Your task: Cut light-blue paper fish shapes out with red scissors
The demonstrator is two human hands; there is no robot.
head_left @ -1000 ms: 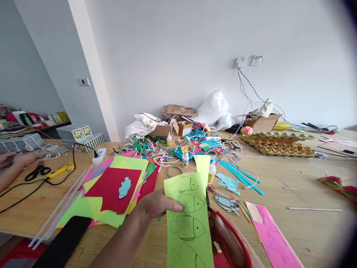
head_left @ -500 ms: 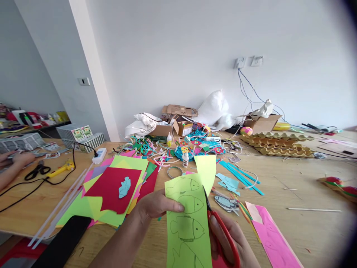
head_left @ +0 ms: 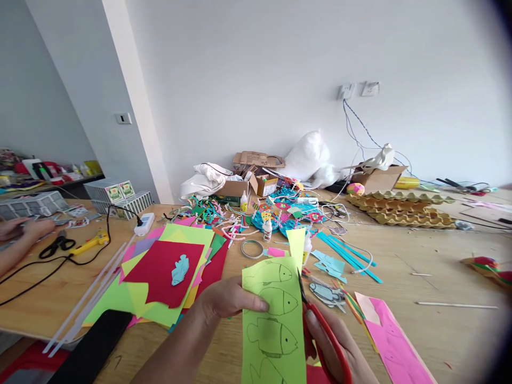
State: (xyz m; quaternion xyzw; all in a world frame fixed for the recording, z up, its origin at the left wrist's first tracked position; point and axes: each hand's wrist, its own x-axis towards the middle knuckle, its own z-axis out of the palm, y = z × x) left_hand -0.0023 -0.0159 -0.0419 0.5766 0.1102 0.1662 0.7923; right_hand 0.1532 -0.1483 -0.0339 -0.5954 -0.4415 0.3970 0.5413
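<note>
My left hand (head_left: 236, 298) pinches the left edge of a lime-green paper strip (head_left: 272, 325), thumb on top. Several fish outlines are drawn down the strip in dark line. Gripped in my right hand (head_left: 336, 341) are red-handled scissors (head_left: 328, 341), their dark blades at the strip's upper right edge. A narrow pale green flap (head_left: 296, 245) stands up beyond the blades. To the right of the scissors lies a cut-out grey-blue fish (head_left: 326, 292). A light-blue paper fish (head_left: 180, 270) rests on red paper (head_left: 160, 269) to the left.
A black phone (head_left: 94, 346) lies at the near left. Beyond are a tape roll (head_left: 252, 248), glue bottle (head_left: 267, 230), blue strips (head_left: 352, 257) and egg trays (head_left: 400, 210). Pink paper (head_left: 394, 341) lies at right. Another person's hands (head_left: 34, 232) work at far left, near black scissors (head_left: 57, 245).
The pale green flap beyond the blades looks narrower and has shifted, showing a white bottle behind it. Both hands, the strip and the scissors sit slightly lower and further right in view.
</note>
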